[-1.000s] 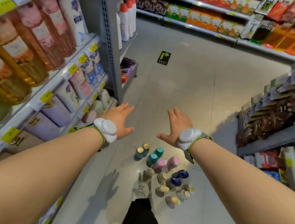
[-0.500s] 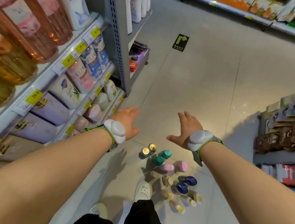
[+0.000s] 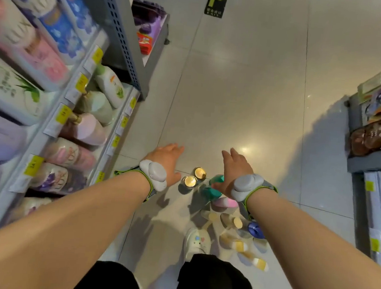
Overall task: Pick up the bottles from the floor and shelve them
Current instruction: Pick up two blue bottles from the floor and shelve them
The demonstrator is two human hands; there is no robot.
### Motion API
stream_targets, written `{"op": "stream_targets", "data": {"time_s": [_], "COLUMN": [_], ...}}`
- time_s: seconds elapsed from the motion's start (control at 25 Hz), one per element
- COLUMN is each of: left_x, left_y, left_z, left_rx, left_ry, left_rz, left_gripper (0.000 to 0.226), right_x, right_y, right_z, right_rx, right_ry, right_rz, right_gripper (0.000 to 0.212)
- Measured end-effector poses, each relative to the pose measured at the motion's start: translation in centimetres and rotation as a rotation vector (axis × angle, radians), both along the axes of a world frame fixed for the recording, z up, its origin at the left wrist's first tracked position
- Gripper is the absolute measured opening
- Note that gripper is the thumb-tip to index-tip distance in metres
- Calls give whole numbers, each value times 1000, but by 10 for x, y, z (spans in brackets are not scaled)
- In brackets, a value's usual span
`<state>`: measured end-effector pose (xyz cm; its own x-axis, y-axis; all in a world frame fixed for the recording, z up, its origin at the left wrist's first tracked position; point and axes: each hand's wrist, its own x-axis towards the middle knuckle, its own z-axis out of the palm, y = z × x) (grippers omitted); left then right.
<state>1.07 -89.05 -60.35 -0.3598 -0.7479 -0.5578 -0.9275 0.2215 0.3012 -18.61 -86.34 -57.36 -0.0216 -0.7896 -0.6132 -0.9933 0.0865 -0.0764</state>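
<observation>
Overhead, a person's left hand (image 3: 168, 159) and right hand (image 3: 234, 169) reach out over a shop aisle, fingers straight and spread, each holding nothing. Both wrists wear a grey sensor pod on a green-edged strap, the left wrist pod (image 3: 153, 175) and the right wrist pod (image 3: 247, 186).

Below and between the hands, a cluster of small bottles stands and lies on the pale tiled floor (image 3: 235, 90). 2 gold-capped bottles (image 3: 195, 177) stand upright just beside the left hand's thumb. 2 teal-capped bottles (image 3: 212, 189) sit partly under the right hand, with a pink bottle (image 3: 224, 202) lying next to them. Nearer the person, a blue-capped bottle (image 3: 255, 229) and several cream and yellow bottles (image 3: 240, 245) lie scattered beside a white shoe (image 3: 197, 243) and black trousers (image 3: 212, 282).

Along the left edge of the floor, a grey shelf unit (image 3: 116, 36) holds refill pouches and larger bottles behind yellow price tags (image 3: 81, 81). A second shelf unit (image 3: 372, 160) of packaged goods lines the right edge. A green arrow sign (image 3: 216, 3) is stuck to the floor at the far end.
</observation>
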Motion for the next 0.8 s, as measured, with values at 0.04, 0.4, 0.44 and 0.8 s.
{"op": "stream_targets", "data": {"time_s": [0.04, 0.4, 0.44, 0.8], "left_x": [-1, -18, -20, -42], "left_y": [2, 14, 15, 23], "left_z": [-25, -179, -189, -260], "left_rx": [16, 71, 74, -17], "left_ry": [5, 67, 86, 118], "left_rz": [-14, -48, -53, 98], "left_gripper": [82, 92, 93, 82], "right_x": [-1, -3, -3, 8], "right_y": [1, 3, 1, -16], "right_z": [-25, -181, -192, -264], "right_rx": [2, -10, -1, 48], "right_ry": [-7, -77, -78, -237], "right_rz": [-4, -7, 4, -80], "right_gripper": [100, 88, 90, 84]}}
